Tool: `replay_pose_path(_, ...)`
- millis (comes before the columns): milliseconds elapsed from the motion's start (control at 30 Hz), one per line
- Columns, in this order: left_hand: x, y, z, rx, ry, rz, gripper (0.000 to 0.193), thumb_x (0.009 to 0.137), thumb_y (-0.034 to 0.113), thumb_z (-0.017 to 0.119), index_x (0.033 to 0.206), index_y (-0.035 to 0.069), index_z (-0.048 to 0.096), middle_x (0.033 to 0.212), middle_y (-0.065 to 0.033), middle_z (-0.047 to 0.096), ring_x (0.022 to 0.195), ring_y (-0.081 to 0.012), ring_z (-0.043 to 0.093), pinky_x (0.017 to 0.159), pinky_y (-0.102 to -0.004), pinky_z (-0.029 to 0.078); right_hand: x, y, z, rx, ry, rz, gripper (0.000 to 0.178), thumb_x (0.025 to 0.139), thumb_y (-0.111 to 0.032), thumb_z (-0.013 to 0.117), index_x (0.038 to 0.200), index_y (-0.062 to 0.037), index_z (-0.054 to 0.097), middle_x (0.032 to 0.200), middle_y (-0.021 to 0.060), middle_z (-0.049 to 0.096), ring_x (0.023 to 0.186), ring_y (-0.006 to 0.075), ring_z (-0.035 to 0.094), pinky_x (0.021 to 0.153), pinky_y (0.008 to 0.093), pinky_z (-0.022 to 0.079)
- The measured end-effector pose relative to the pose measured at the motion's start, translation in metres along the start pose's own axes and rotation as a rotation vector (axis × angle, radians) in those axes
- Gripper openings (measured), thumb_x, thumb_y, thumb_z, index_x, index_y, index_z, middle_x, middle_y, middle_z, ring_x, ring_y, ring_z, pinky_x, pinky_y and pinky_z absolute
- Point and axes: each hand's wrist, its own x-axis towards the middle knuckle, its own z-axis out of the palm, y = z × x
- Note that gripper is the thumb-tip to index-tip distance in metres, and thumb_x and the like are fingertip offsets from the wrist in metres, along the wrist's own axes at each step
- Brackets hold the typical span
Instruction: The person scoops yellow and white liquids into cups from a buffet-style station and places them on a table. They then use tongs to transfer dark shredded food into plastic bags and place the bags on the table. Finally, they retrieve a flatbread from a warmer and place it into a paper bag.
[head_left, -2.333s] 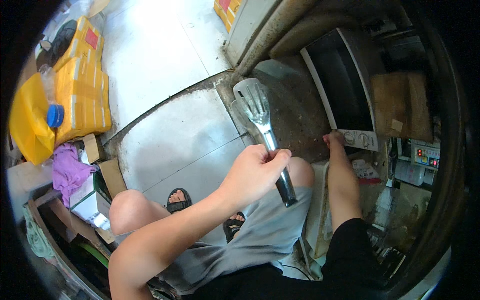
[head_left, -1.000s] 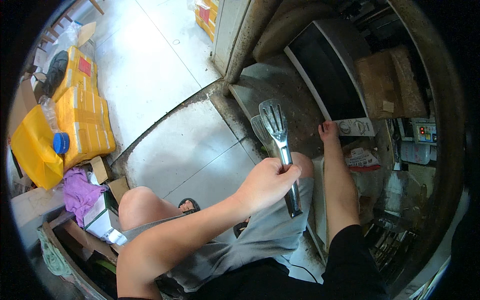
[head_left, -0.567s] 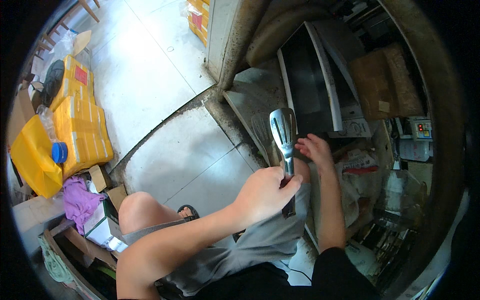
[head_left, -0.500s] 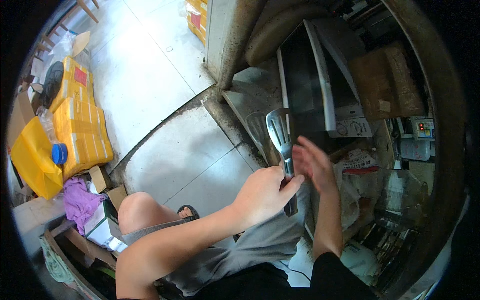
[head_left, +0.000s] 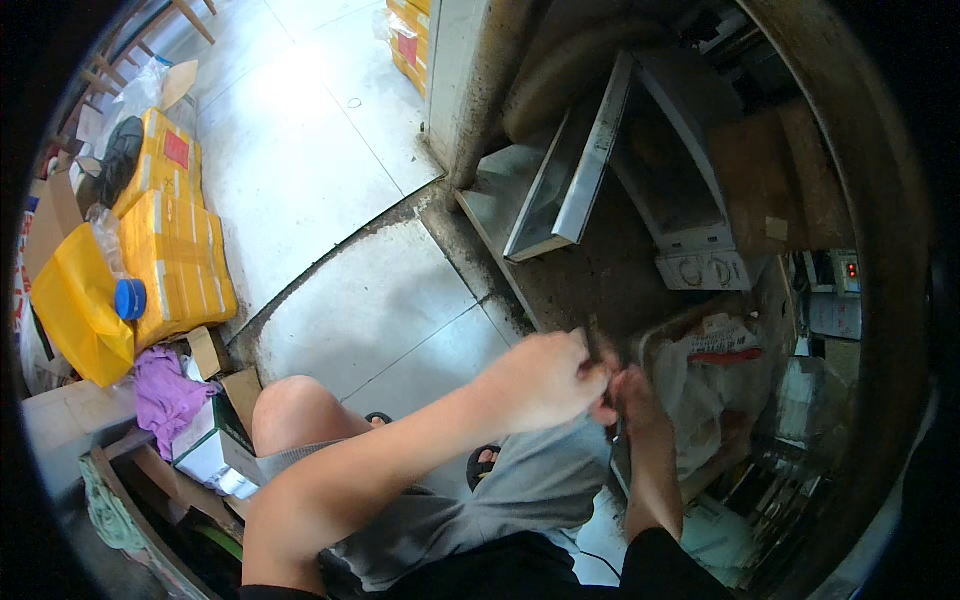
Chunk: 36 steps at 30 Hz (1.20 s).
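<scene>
My left hand (head_left: 545, 380) is closed, its fist reaching across in front of my knees. Against its fingertips is my right hand (head_left: 645, 405), its fingers also closed. Between them they hold a slotted metal spatula; only a thin dark edge (head_left: 614, 440) shows below the fingers. Its slotted head is hidden or blurred now. Just beyond my hands stands a metal appliance with a glass-fronted door (head_left: 575, 190) swung out to the left. A pale control panel with knobs (head_left: 703, 270) sits at its lower right.
Yellow taped boxes (head_left: 175, 265), a yellow bag (head_left: 80, 305) and a purple cloth (head_left: 172, 395) are piled at the left. A clear plastic bag (head_left: 715, 390) with a printed packet lies to the right of my hands. A cardboard box (head_left: 765, 185) stands behind it. Tiled floor (head_left: 370, 300) spreads ahead.
My right hand, open beside the spatula earlier, has closed against the left. The upright spatula head has dropped out of sight. The glass door now stands further left.
</scene>
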Motion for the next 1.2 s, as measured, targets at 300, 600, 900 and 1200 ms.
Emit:
replay_pose_path(300, 0.034, -0.024, -0.019, 1.1, 0.879, 0.404, 0.055, 0.078, 0.012, 0.06, 0.132, 0.003, 0.056, 0.146, -0.0137, 0.044, 0.135, -0.0353, 0.039, 0.108, -0.0452, 0.036, 0.114, -0.1, -0.065, 0.243, 0.73, -0.172, 0.041, 0.098, -0.046, 0.055, 0.108, -0.0068, 0.06, 0.075, 0.0033, 0.058, 0.051, 0.0099, 0.047, 0.046, 0.0242, 0.037)
replay_pose_path(600, 0.032, -0.027, -0.024, 1.182, 0.893, 0.218, 0.055, 0.086, 0.015, 0.051, 0.139, 0.0, 0.049, 0.148, -0.0145, 0.042, 0.135, -0.034, 0.041, 0.107, -0.0462, 0.037, 0.217, -0.094, -0.22, 0.249, 0.521, -0.226, 0.03, 0.102, -0.036, 0.05, 0.105, -0.0082, 0.06, 0.077, 0.0045, 0.06, 0.055, 0.0153, 0.055, 0.048, 0.0284, 0.044)
replay_pose_path(900, 0.017, -0.034, -0.031, 1.208, 0.854, 0.199, 0.056, 0.087, 0.014, 0.05, 0.142, 0.0, 0.046, 0.152, -0.0148, 0.038, 0.134, -0.0369, 0.042, 0.104, -0.0454, 0.041, 0.282, -0.128, -0.203, 0.078, 0.717, -0.266, 0.03, 0.101, -0.035, 0.049, 0.11, -0.0087, 0.061, 0.084, 0.0056, 0.06, 0.07, 0.0127, 0.055, 0.059, 0.0284, 0.045)
replay_pose_path(1200, 0.026, -0.039, -0.027, 1.154, 0.972, 0.282, 0.052, 0.085, 0.012, 0.052, 0.133, -0.008, 0.053, 0.145, -0.0233, 0.042, 0.126, -0.0373, 0.048, 0.098, -0.0423, 0.043, 0.159, -0.083, -0.046, 0.479, 0.606, -0.339, 0.035, 0.101, -0.041, 0.051, 0.116, -0.0109, 0.061, 0.072, -0.0014, 0.057, 0.047, 0.0073, 0.045, 0.037, 0.0219, 0.037)
